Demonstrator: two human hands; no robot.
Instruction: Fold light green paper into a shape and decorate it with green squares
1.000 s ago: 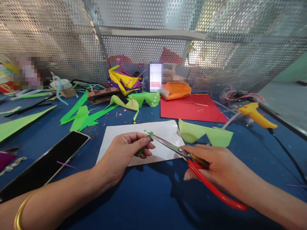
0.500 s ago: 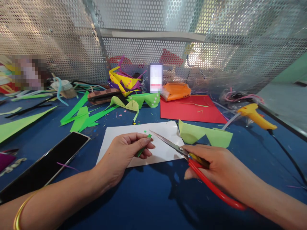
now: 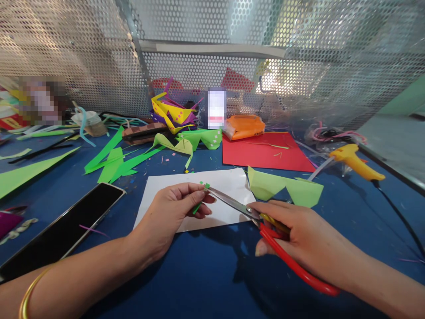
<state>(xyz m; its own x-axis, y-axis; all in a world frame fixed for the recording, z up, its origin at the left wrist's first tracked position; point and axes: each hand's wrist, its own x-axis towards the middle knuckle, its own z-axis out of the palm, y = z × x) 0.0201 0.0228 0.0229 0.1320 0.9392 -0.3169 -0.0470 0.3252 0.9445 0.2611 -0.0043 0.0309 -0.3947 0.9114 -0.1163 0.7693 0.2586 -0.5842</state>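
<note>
Between thumb and fingers, my left hand (image 3: 181,204) pinches a narrow green paper strip (image 3: 197,208) above a white sheet (image 3: 156,188). My right hand (image 3: 299,226) is wrapped round the red handles of a pair of scissors (image 3: 232,202). The scissor tips meet the strip's upper end, right by my left thumb. A tiny green paper piece (image 3: 207,185) shows at the tips, with another small bit just beyond it. To the right of the white sheet lies a light green folded paper shape (image 3: 285,188), close to my right hand.
A black phone (image 3: 66,226) lies at left. Green paper strips (image 3: 113,164), paper glasses shapes (image 3: 201,138) and a red sheet (image 3: 265,153) lie behind the white sheet. A yellow glue gun (image 3: 358,161) with a cord is at right. A perforated metal panel (image 3: 186,66) stands behind.
The scissors have moved slightly left, bringing their tips onto the end of the green strip. A small green piece now shows at the tips. My left hand has barely moved.
</note>
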